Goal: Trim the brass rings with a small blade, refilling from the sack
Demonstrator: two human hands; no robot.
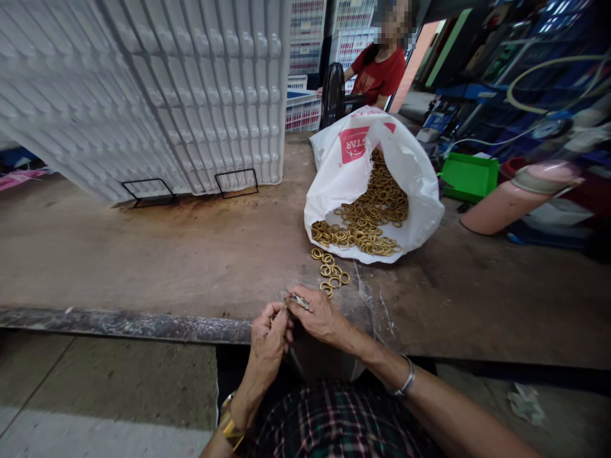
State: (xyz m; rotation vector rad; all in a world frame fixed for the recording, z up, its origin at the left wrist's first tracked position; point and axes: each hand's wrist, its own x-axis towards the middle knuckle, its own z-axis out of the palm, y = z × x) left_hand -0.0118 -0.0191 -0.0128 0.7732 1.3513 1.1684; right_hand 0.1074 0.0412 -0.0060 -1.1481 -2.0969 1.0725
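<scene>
Just over the table's front edge, my left hand (268,337) has its fingers closed around a gold-coloured ring (272,318), which they partly cover. Against it, my right hand (321,318) pinches a small silvery blade-like tool (300,301); its tip meets the left fingertips. Several loose rings (335,270) lie on the wood just beyond my right hand. Behind them a white plastic bag (329,181) rests on its side, mouth towards me, with a heap of the same rings (382,203) spilling to its lip.
Tall stacked white ribbed trays (214,95) stand at the back left of the wooden table (119,261), against black wire stands (237,183). A pink bottle (506,200) and green tray (468,177) are on the right. A person in red (382,73) is beyond a black fan (333,95).
</scene>
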